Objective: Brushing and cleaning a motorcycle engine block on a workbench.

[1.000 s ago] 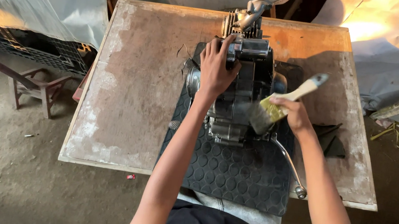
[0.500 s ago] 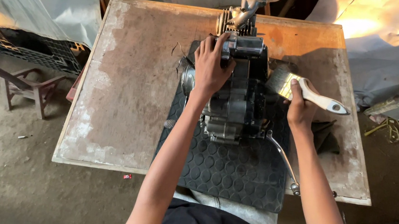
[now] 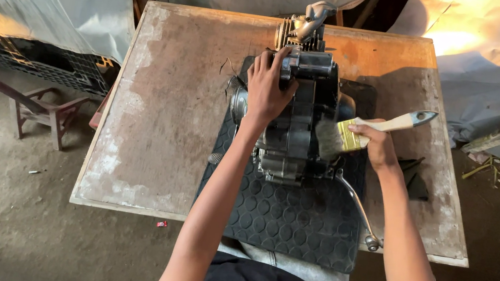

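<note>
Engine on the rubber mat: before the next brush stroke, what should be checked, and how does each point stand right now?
1. Left hand steadies the engine, palm on its upper left side: ok.
2. Right hand grips the paintbrush at the ferrule: ok.
3. Bristles reach the engine's right side: ok, they look to be touching it.
4. Engine sits fully on the black rubber mat: ok.
5. Mat stays on the wooden table: not ok, its near edge overhangs.
6. Kick lever clear of the right forearm: cannot tell.
</note>
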